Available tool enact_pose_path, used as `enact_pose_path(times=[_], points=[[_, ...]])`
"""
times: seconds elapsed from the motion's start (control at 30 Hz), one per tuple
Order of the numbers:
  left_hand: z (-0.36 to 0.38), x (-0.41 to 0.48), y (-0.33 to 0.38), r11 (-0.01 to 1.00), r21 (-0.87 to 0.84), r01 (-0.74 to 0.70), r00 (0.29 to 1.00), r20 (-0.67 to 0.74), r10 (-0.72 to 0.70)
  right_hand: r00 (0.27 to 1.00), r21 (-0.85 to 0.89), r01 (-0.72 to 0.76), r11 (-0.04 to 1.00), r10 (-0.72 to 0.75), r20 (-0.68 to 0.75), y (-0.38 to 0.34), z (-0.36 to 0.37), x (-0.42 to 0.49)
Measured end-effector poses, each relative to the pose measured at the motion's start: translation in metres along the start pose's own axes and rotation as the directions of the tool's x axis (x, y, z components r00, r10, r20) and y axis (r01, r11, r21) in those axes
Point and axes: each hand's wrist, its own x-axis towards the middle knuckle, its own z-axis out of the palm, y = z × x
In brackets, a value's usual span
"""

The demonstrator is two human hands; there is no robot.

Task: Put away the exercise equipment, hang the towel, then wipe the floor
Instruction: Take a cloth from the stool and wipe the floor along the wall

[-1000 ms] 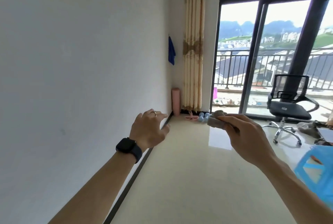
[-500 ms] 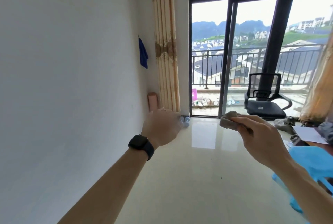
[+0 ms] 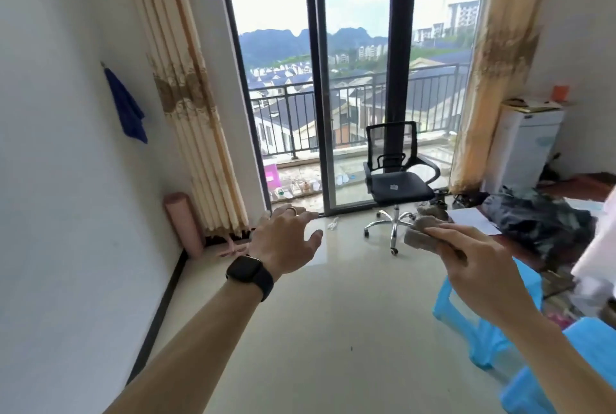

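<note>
My right hand (image 3: pixel 473 258) grips a folded grey-brown cloth (image 3: pixel 422 236) at chest height over the floor. My left hand (image 3: pixel 285 240) is held out in the air with relaxed, spread fingers and holds nothing. A blue towel (image 3: pixel 126 106) hangs from a hook on the left wall. A rolled pink exercise mat (image 3: pixel 184 223) stands upright in the left corner by the curtain. A pink piece of equipment (image 3: pixel 233 248) lies on the floor beside it, partly hidden by my left wrist. The glossy cream tiled floor (image 3: pixel 333 330) spreads out below my arms.
A black office chair (image 3: pixel 396 180) stands before the sliding balcony door (image 3: pixel 353 96). Blue plastic stools (image 3: pixel 483 327) sit at the right, with a dark bundle (image 3: pixel 540 217) and papers behind them. A white cabinet (image 3: pixel 523 147) stands by the right curtain.
The view has swung right, away from the left wall toward the balcony door and chair. Both hands stay raised; the right one keeps the cloth, and the left fingers have spread.
</note>
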Motion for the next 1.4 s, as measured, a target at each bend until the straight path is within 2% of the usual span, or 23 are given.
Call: enact_pose_path(times=[0.1,0.33,0.5,0.67,0.83,1.03,1.2,1.3,1.4], points=[[0.048,0.074,0.039,0.995,-0.045,-0.092,0.995,0.04,0.094,0.997,-0.079,-0.069,0.994,0.068,-0.025,0.068,0.005,0.027],[0.165,0.218,0.149,0.956,-0.137,-0.26,0.956,0.103,0.275,0.973,-0.147,-0.222,0.964,0.209,-0.101,0.22,0.001,0.077],[0.241,0.295,0.223,0.932,-0.18,-0.313,0.914,0.21,0.347,0.922,-0.18,-0.386,0.905,0.374,-0.098,0.329,0.001,0.095],[0.324,0.357,0.282,0.916,-0.224,-0.333,0.863,0.318,0.392,0.84,-0.197,-0.538,0.82,0.54,-0.049,0.417,0.023,0.108],[0.422,0.402,0.332,0.897,-0.255,-0.361,0.761,0.475,0.441,0.748,-0.228,-0.641,0.733,0.663,0.03,0.499,0.067,0.112],[0.552,0.506,0.396,0.835,-0.303,-0.46,0.585,0.604,0.542,0.608,-0.252,-0.764,0.594,0.794,0.029,0.631,0.134,0.153],[0.647,0.59,0.438,0.787,-0.31,-0.534,0.413,0.717,0.562,0.44,-0.257,-0.865,0.432,0.898,0.03,0.729,0.179,0.196],[0.7,0.629,0.463,0.777,-0.296,-0.555,0.354,0.761,0.543,0.355,-0.257,-0.899,0.354,0.934,0.045,0.786,0.204,0.218],[0.749,0.652,0.487,0.772,-0.288,-0.567,0.323,0.784,0.53,0.332,-0.251,-0.909,0.332,0.942,0.045,0.836,0.229,0.225]])
